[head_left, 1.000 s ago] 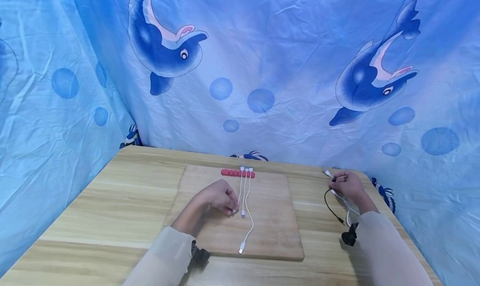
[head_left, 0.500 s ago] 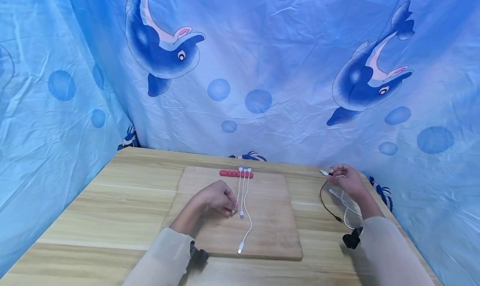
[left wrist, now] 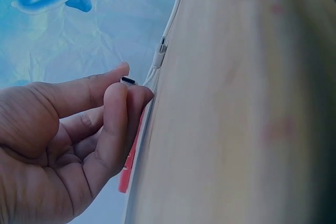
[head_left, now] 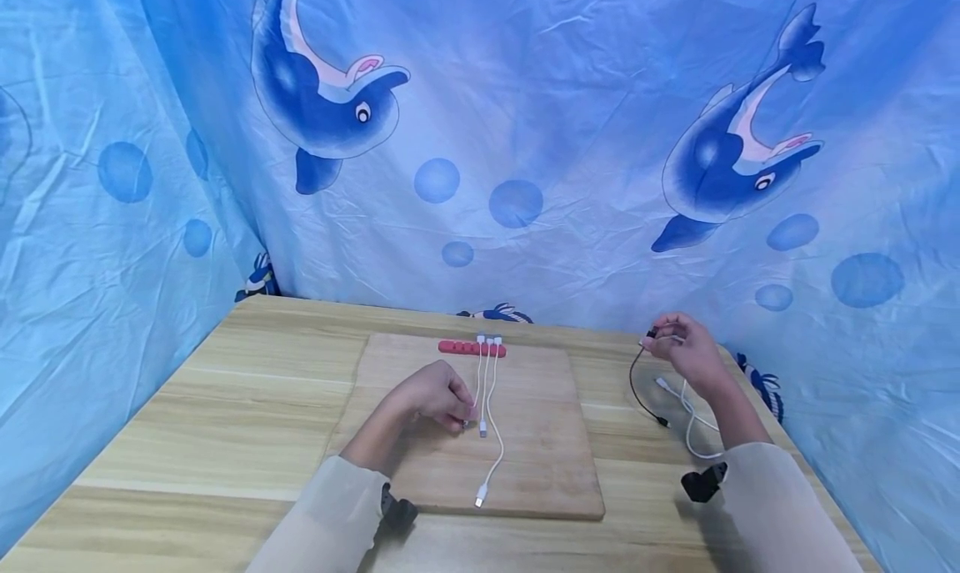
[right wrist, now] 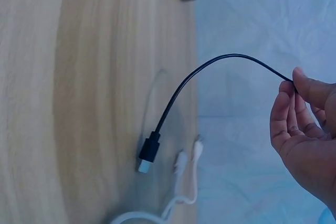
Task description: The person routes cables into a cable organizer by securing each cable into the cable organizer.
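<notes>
Near the far right corner of the counter [head_left: 225, 423], fingers of the right hand [head_left: 690, 358] pinch the black cable [right wrist: 231, 55], seemingly unplaced like the loose white cabling [right wrist: 180, 162]; those of the left hand [head_left: 435, 394] pinch one of three white cables [head_left: 501, 449] already in the red strip [head_left: 465, 348].

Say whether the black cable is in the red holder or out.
Out: the right hand pinches the black cable, away to the right of the red holder.

One cable [right wrist: 231, 55] is black, the strip [head_left: 469, 349] red.
</notes>
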### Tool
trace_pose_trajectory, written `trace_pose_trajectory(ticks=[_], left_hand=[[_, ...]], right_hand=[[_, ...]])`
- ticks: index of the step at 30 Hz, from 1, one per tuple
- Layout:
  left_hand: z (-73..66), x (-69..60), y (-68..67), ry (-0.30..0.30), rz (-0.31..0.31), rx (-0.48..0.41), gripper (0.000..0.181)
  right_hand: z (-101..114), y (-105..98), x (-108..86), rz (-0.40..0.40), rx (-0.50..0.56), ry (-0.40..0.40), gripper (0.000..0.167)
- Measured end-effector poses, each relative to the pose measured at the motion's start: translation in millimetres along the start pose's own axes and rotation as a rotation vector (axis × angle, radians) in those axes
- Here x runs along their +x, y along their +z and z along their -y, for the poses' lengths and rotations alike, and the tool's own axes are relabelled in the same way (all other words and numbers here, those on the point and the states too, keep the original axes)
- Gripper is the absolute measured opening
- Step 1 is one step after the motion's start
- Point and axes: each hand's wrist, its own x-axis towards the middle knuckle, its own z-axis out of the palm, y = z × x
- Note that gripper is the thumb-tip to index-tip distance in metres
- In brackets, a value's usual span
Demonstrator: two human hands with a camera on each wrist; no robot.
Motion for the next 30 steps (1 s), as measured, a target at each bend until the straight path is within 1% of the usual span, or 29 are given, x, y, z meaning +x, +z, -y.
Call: trace_pose_trajectory(ticks=[5,7,10,15,20,23,26,30], left_hand=[[-1.9,-0.6,1.2,-0.014,-0.011,-0.015,0.005],[-2.6,-1.2,1.6,-0.020,-0.018,-0.007,0.006],[-3.1,-2.1,1.9,-0.027,-0.025,0.006,0.007],[-3.2,-2.6,1.8,-0.017,-0.033,0.050,0.010],[-2.6,-2.0,1.4,-0.016,-0.035,0.057,0.011],[-3.0,-1.6,1.0,-0.023,-0.040,0.048,0.011],[-3.5,-1.2,0.5,-0.009,-0.063,0.060,0.010],[-4.7,-0.6,-0.9,0.030,-0.114,0.104,0.007]], right_hand=[[21,2,-4.3,-0.011,0.022,-0.025,0.044],[28,3,-6.3,-0.010,0.041,-0.034,0.043],[39,7,-8.7,-0.016,0.096,-0.045,0.041],[57,13,-10.8,-0.021,0.236,-0.089,0.034],[76,21,-13.7,-0.039,0.297,-0.144,0.038],[87,28,-15.3,-0.049,0.319,-0.174,0.036],[96,36,-15.8,-0.057,0.334,-0.214,0.031],[104,51,-15.6,-0.040,0.411,-0.291,0.026]])
